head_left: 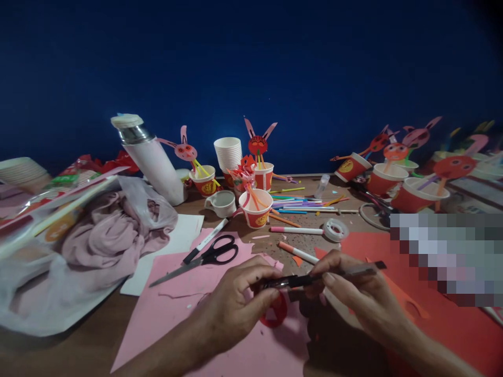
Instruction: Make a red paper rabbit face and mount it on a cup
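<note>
Over the pink paper (157, 314), my left hand (239, 303) is closed on one end of a slim black tool (288, 282), its thumb and fingers pinching it. My right hand (353, 293) pinches the same tool farther along. A flat grey end with a slanted tip sticks out beyond the right fingers; I cannot tell its exact kind. Below the left fingertips lies a red paper round (275, 313), partly hidden by the hand. Black-handled scissors (200, 257) rest open on the pink paper, beside a capped marker (205, 241).
Behind stand paper cups with rabbit faces (256, 209), a stack of cups (228, 154), a small mug (220, 203) and a white flask (151, 162). Tape (335, 229), markers (294, 230) and colored sticks lie mid-table. A plastic bag (51, 283) is left, red paper (440, 335) right.
</note>
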`<state>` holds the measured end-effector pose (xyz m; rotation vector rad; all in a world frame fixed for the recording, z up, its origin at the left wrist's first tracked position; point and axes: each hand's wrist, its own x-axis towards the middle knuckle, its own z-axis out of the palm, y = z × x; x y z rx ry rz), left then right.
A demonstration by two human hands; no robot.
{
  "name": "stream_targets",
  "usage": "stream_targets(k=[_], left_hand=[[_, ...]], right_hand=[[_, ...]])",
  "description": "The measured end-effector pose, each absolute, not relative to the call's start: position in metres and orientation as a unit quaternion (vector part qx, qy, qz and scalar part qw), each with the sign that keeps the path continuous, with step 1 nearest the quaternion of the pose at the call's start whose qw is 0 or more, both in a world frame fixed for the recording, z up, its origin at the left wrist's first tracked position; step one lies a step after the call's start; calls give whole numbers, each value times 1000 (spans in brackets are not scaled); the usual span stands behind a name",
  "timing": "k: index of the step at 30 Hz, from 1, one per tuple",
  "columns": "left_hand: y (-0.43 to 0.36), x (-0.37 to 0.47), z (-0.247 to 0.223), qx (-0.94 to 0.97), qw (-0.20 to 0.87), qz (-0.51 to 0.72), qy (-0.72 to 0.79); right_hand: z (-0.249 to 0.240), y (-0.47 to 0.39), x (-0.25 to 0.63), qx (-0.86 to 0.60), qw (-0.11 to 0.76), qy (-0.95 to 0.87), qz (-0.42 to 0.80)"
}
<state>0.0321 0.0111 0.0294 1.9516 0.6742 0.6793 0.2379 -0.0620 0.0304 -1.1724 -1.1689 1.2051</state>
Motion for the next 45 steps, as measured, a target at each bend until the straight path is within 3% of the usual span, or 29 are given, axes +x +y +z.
stream_targets(k=[10, 19, 25, 28, 37, 45], left_hand=[[6, 30, 32, 814, 440, 292, 241], [15, 30, 36, 817, 470, 221, 252], [55, -1, 62, 845, 300, 257, 361], [72, -24, 67, 836, 231, 242, 435], [85, -47, 47, 818, 154, 191, 520], [83, -45, 37, 813, 121, 137, 553]], right_hand=[[27, -64, 227, -490, 538, -433, 532], [24, -60, 223, -485, 528, -425, 552], [50, -46, 243, -541, 532, -495, 422], [54, -36, 254, -581, 517, -458, 431], [19, -17, 259, -551, 567, -238, 564], [21, -24, 274, -562, 640, -217, 478]])
